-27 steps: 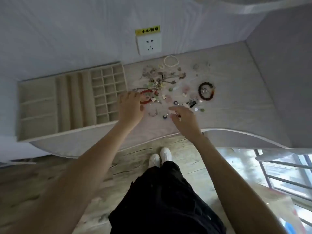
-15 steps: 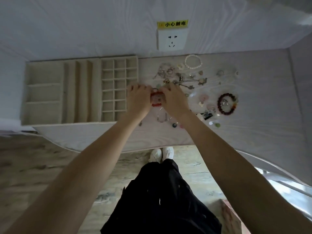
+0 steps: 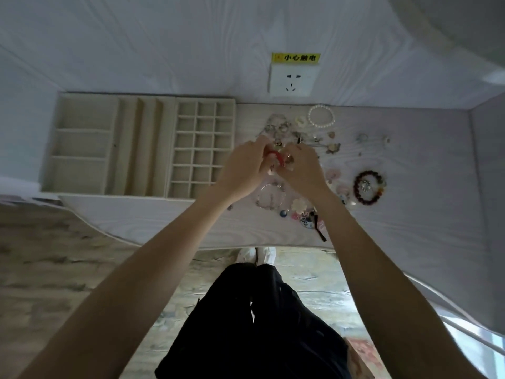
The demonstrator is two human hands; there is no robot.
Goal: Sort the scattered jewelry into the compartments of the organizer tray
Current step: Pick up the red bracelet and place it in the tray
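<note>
A person stands at a pale table [image 3: 410, 214], with black trousers [image 3: 254, 324] and white shoes [image 3: 257, 254] at the bottom of the view. Both arms reach forward over the table.

Closest on the table lie a blue bead [image 3: 283, 213], a pale flower piece [image 3: 297, 205] and a thin silver bracelet [image 3: 269, 196]. A dark beaded bracelet [image 3: 369, 187] lies well to the right.

The left hand [image 3: 240, 170] and the right hand [image 3: 302, 169] meet over the jewelry pile [image 3: 281, 129]. Their fingers are curled, and together they pinch a red bracelet [image 3: 274, 155] between them. It sits just above the table, beside the right edge of the organizer tray [image 3: 84, 144].

The tray is beige. It has small square boxes on its right side, long slots in the middle and three big boxes on the left. Every box that shows looks bare.

Farther back, a white pearl bracelet [image 3: 321, 116] lies near the wall. On the wall is a white socket [image 3: 293, 80] with a yellow label [image 3: 296, 57] above it.
</note>
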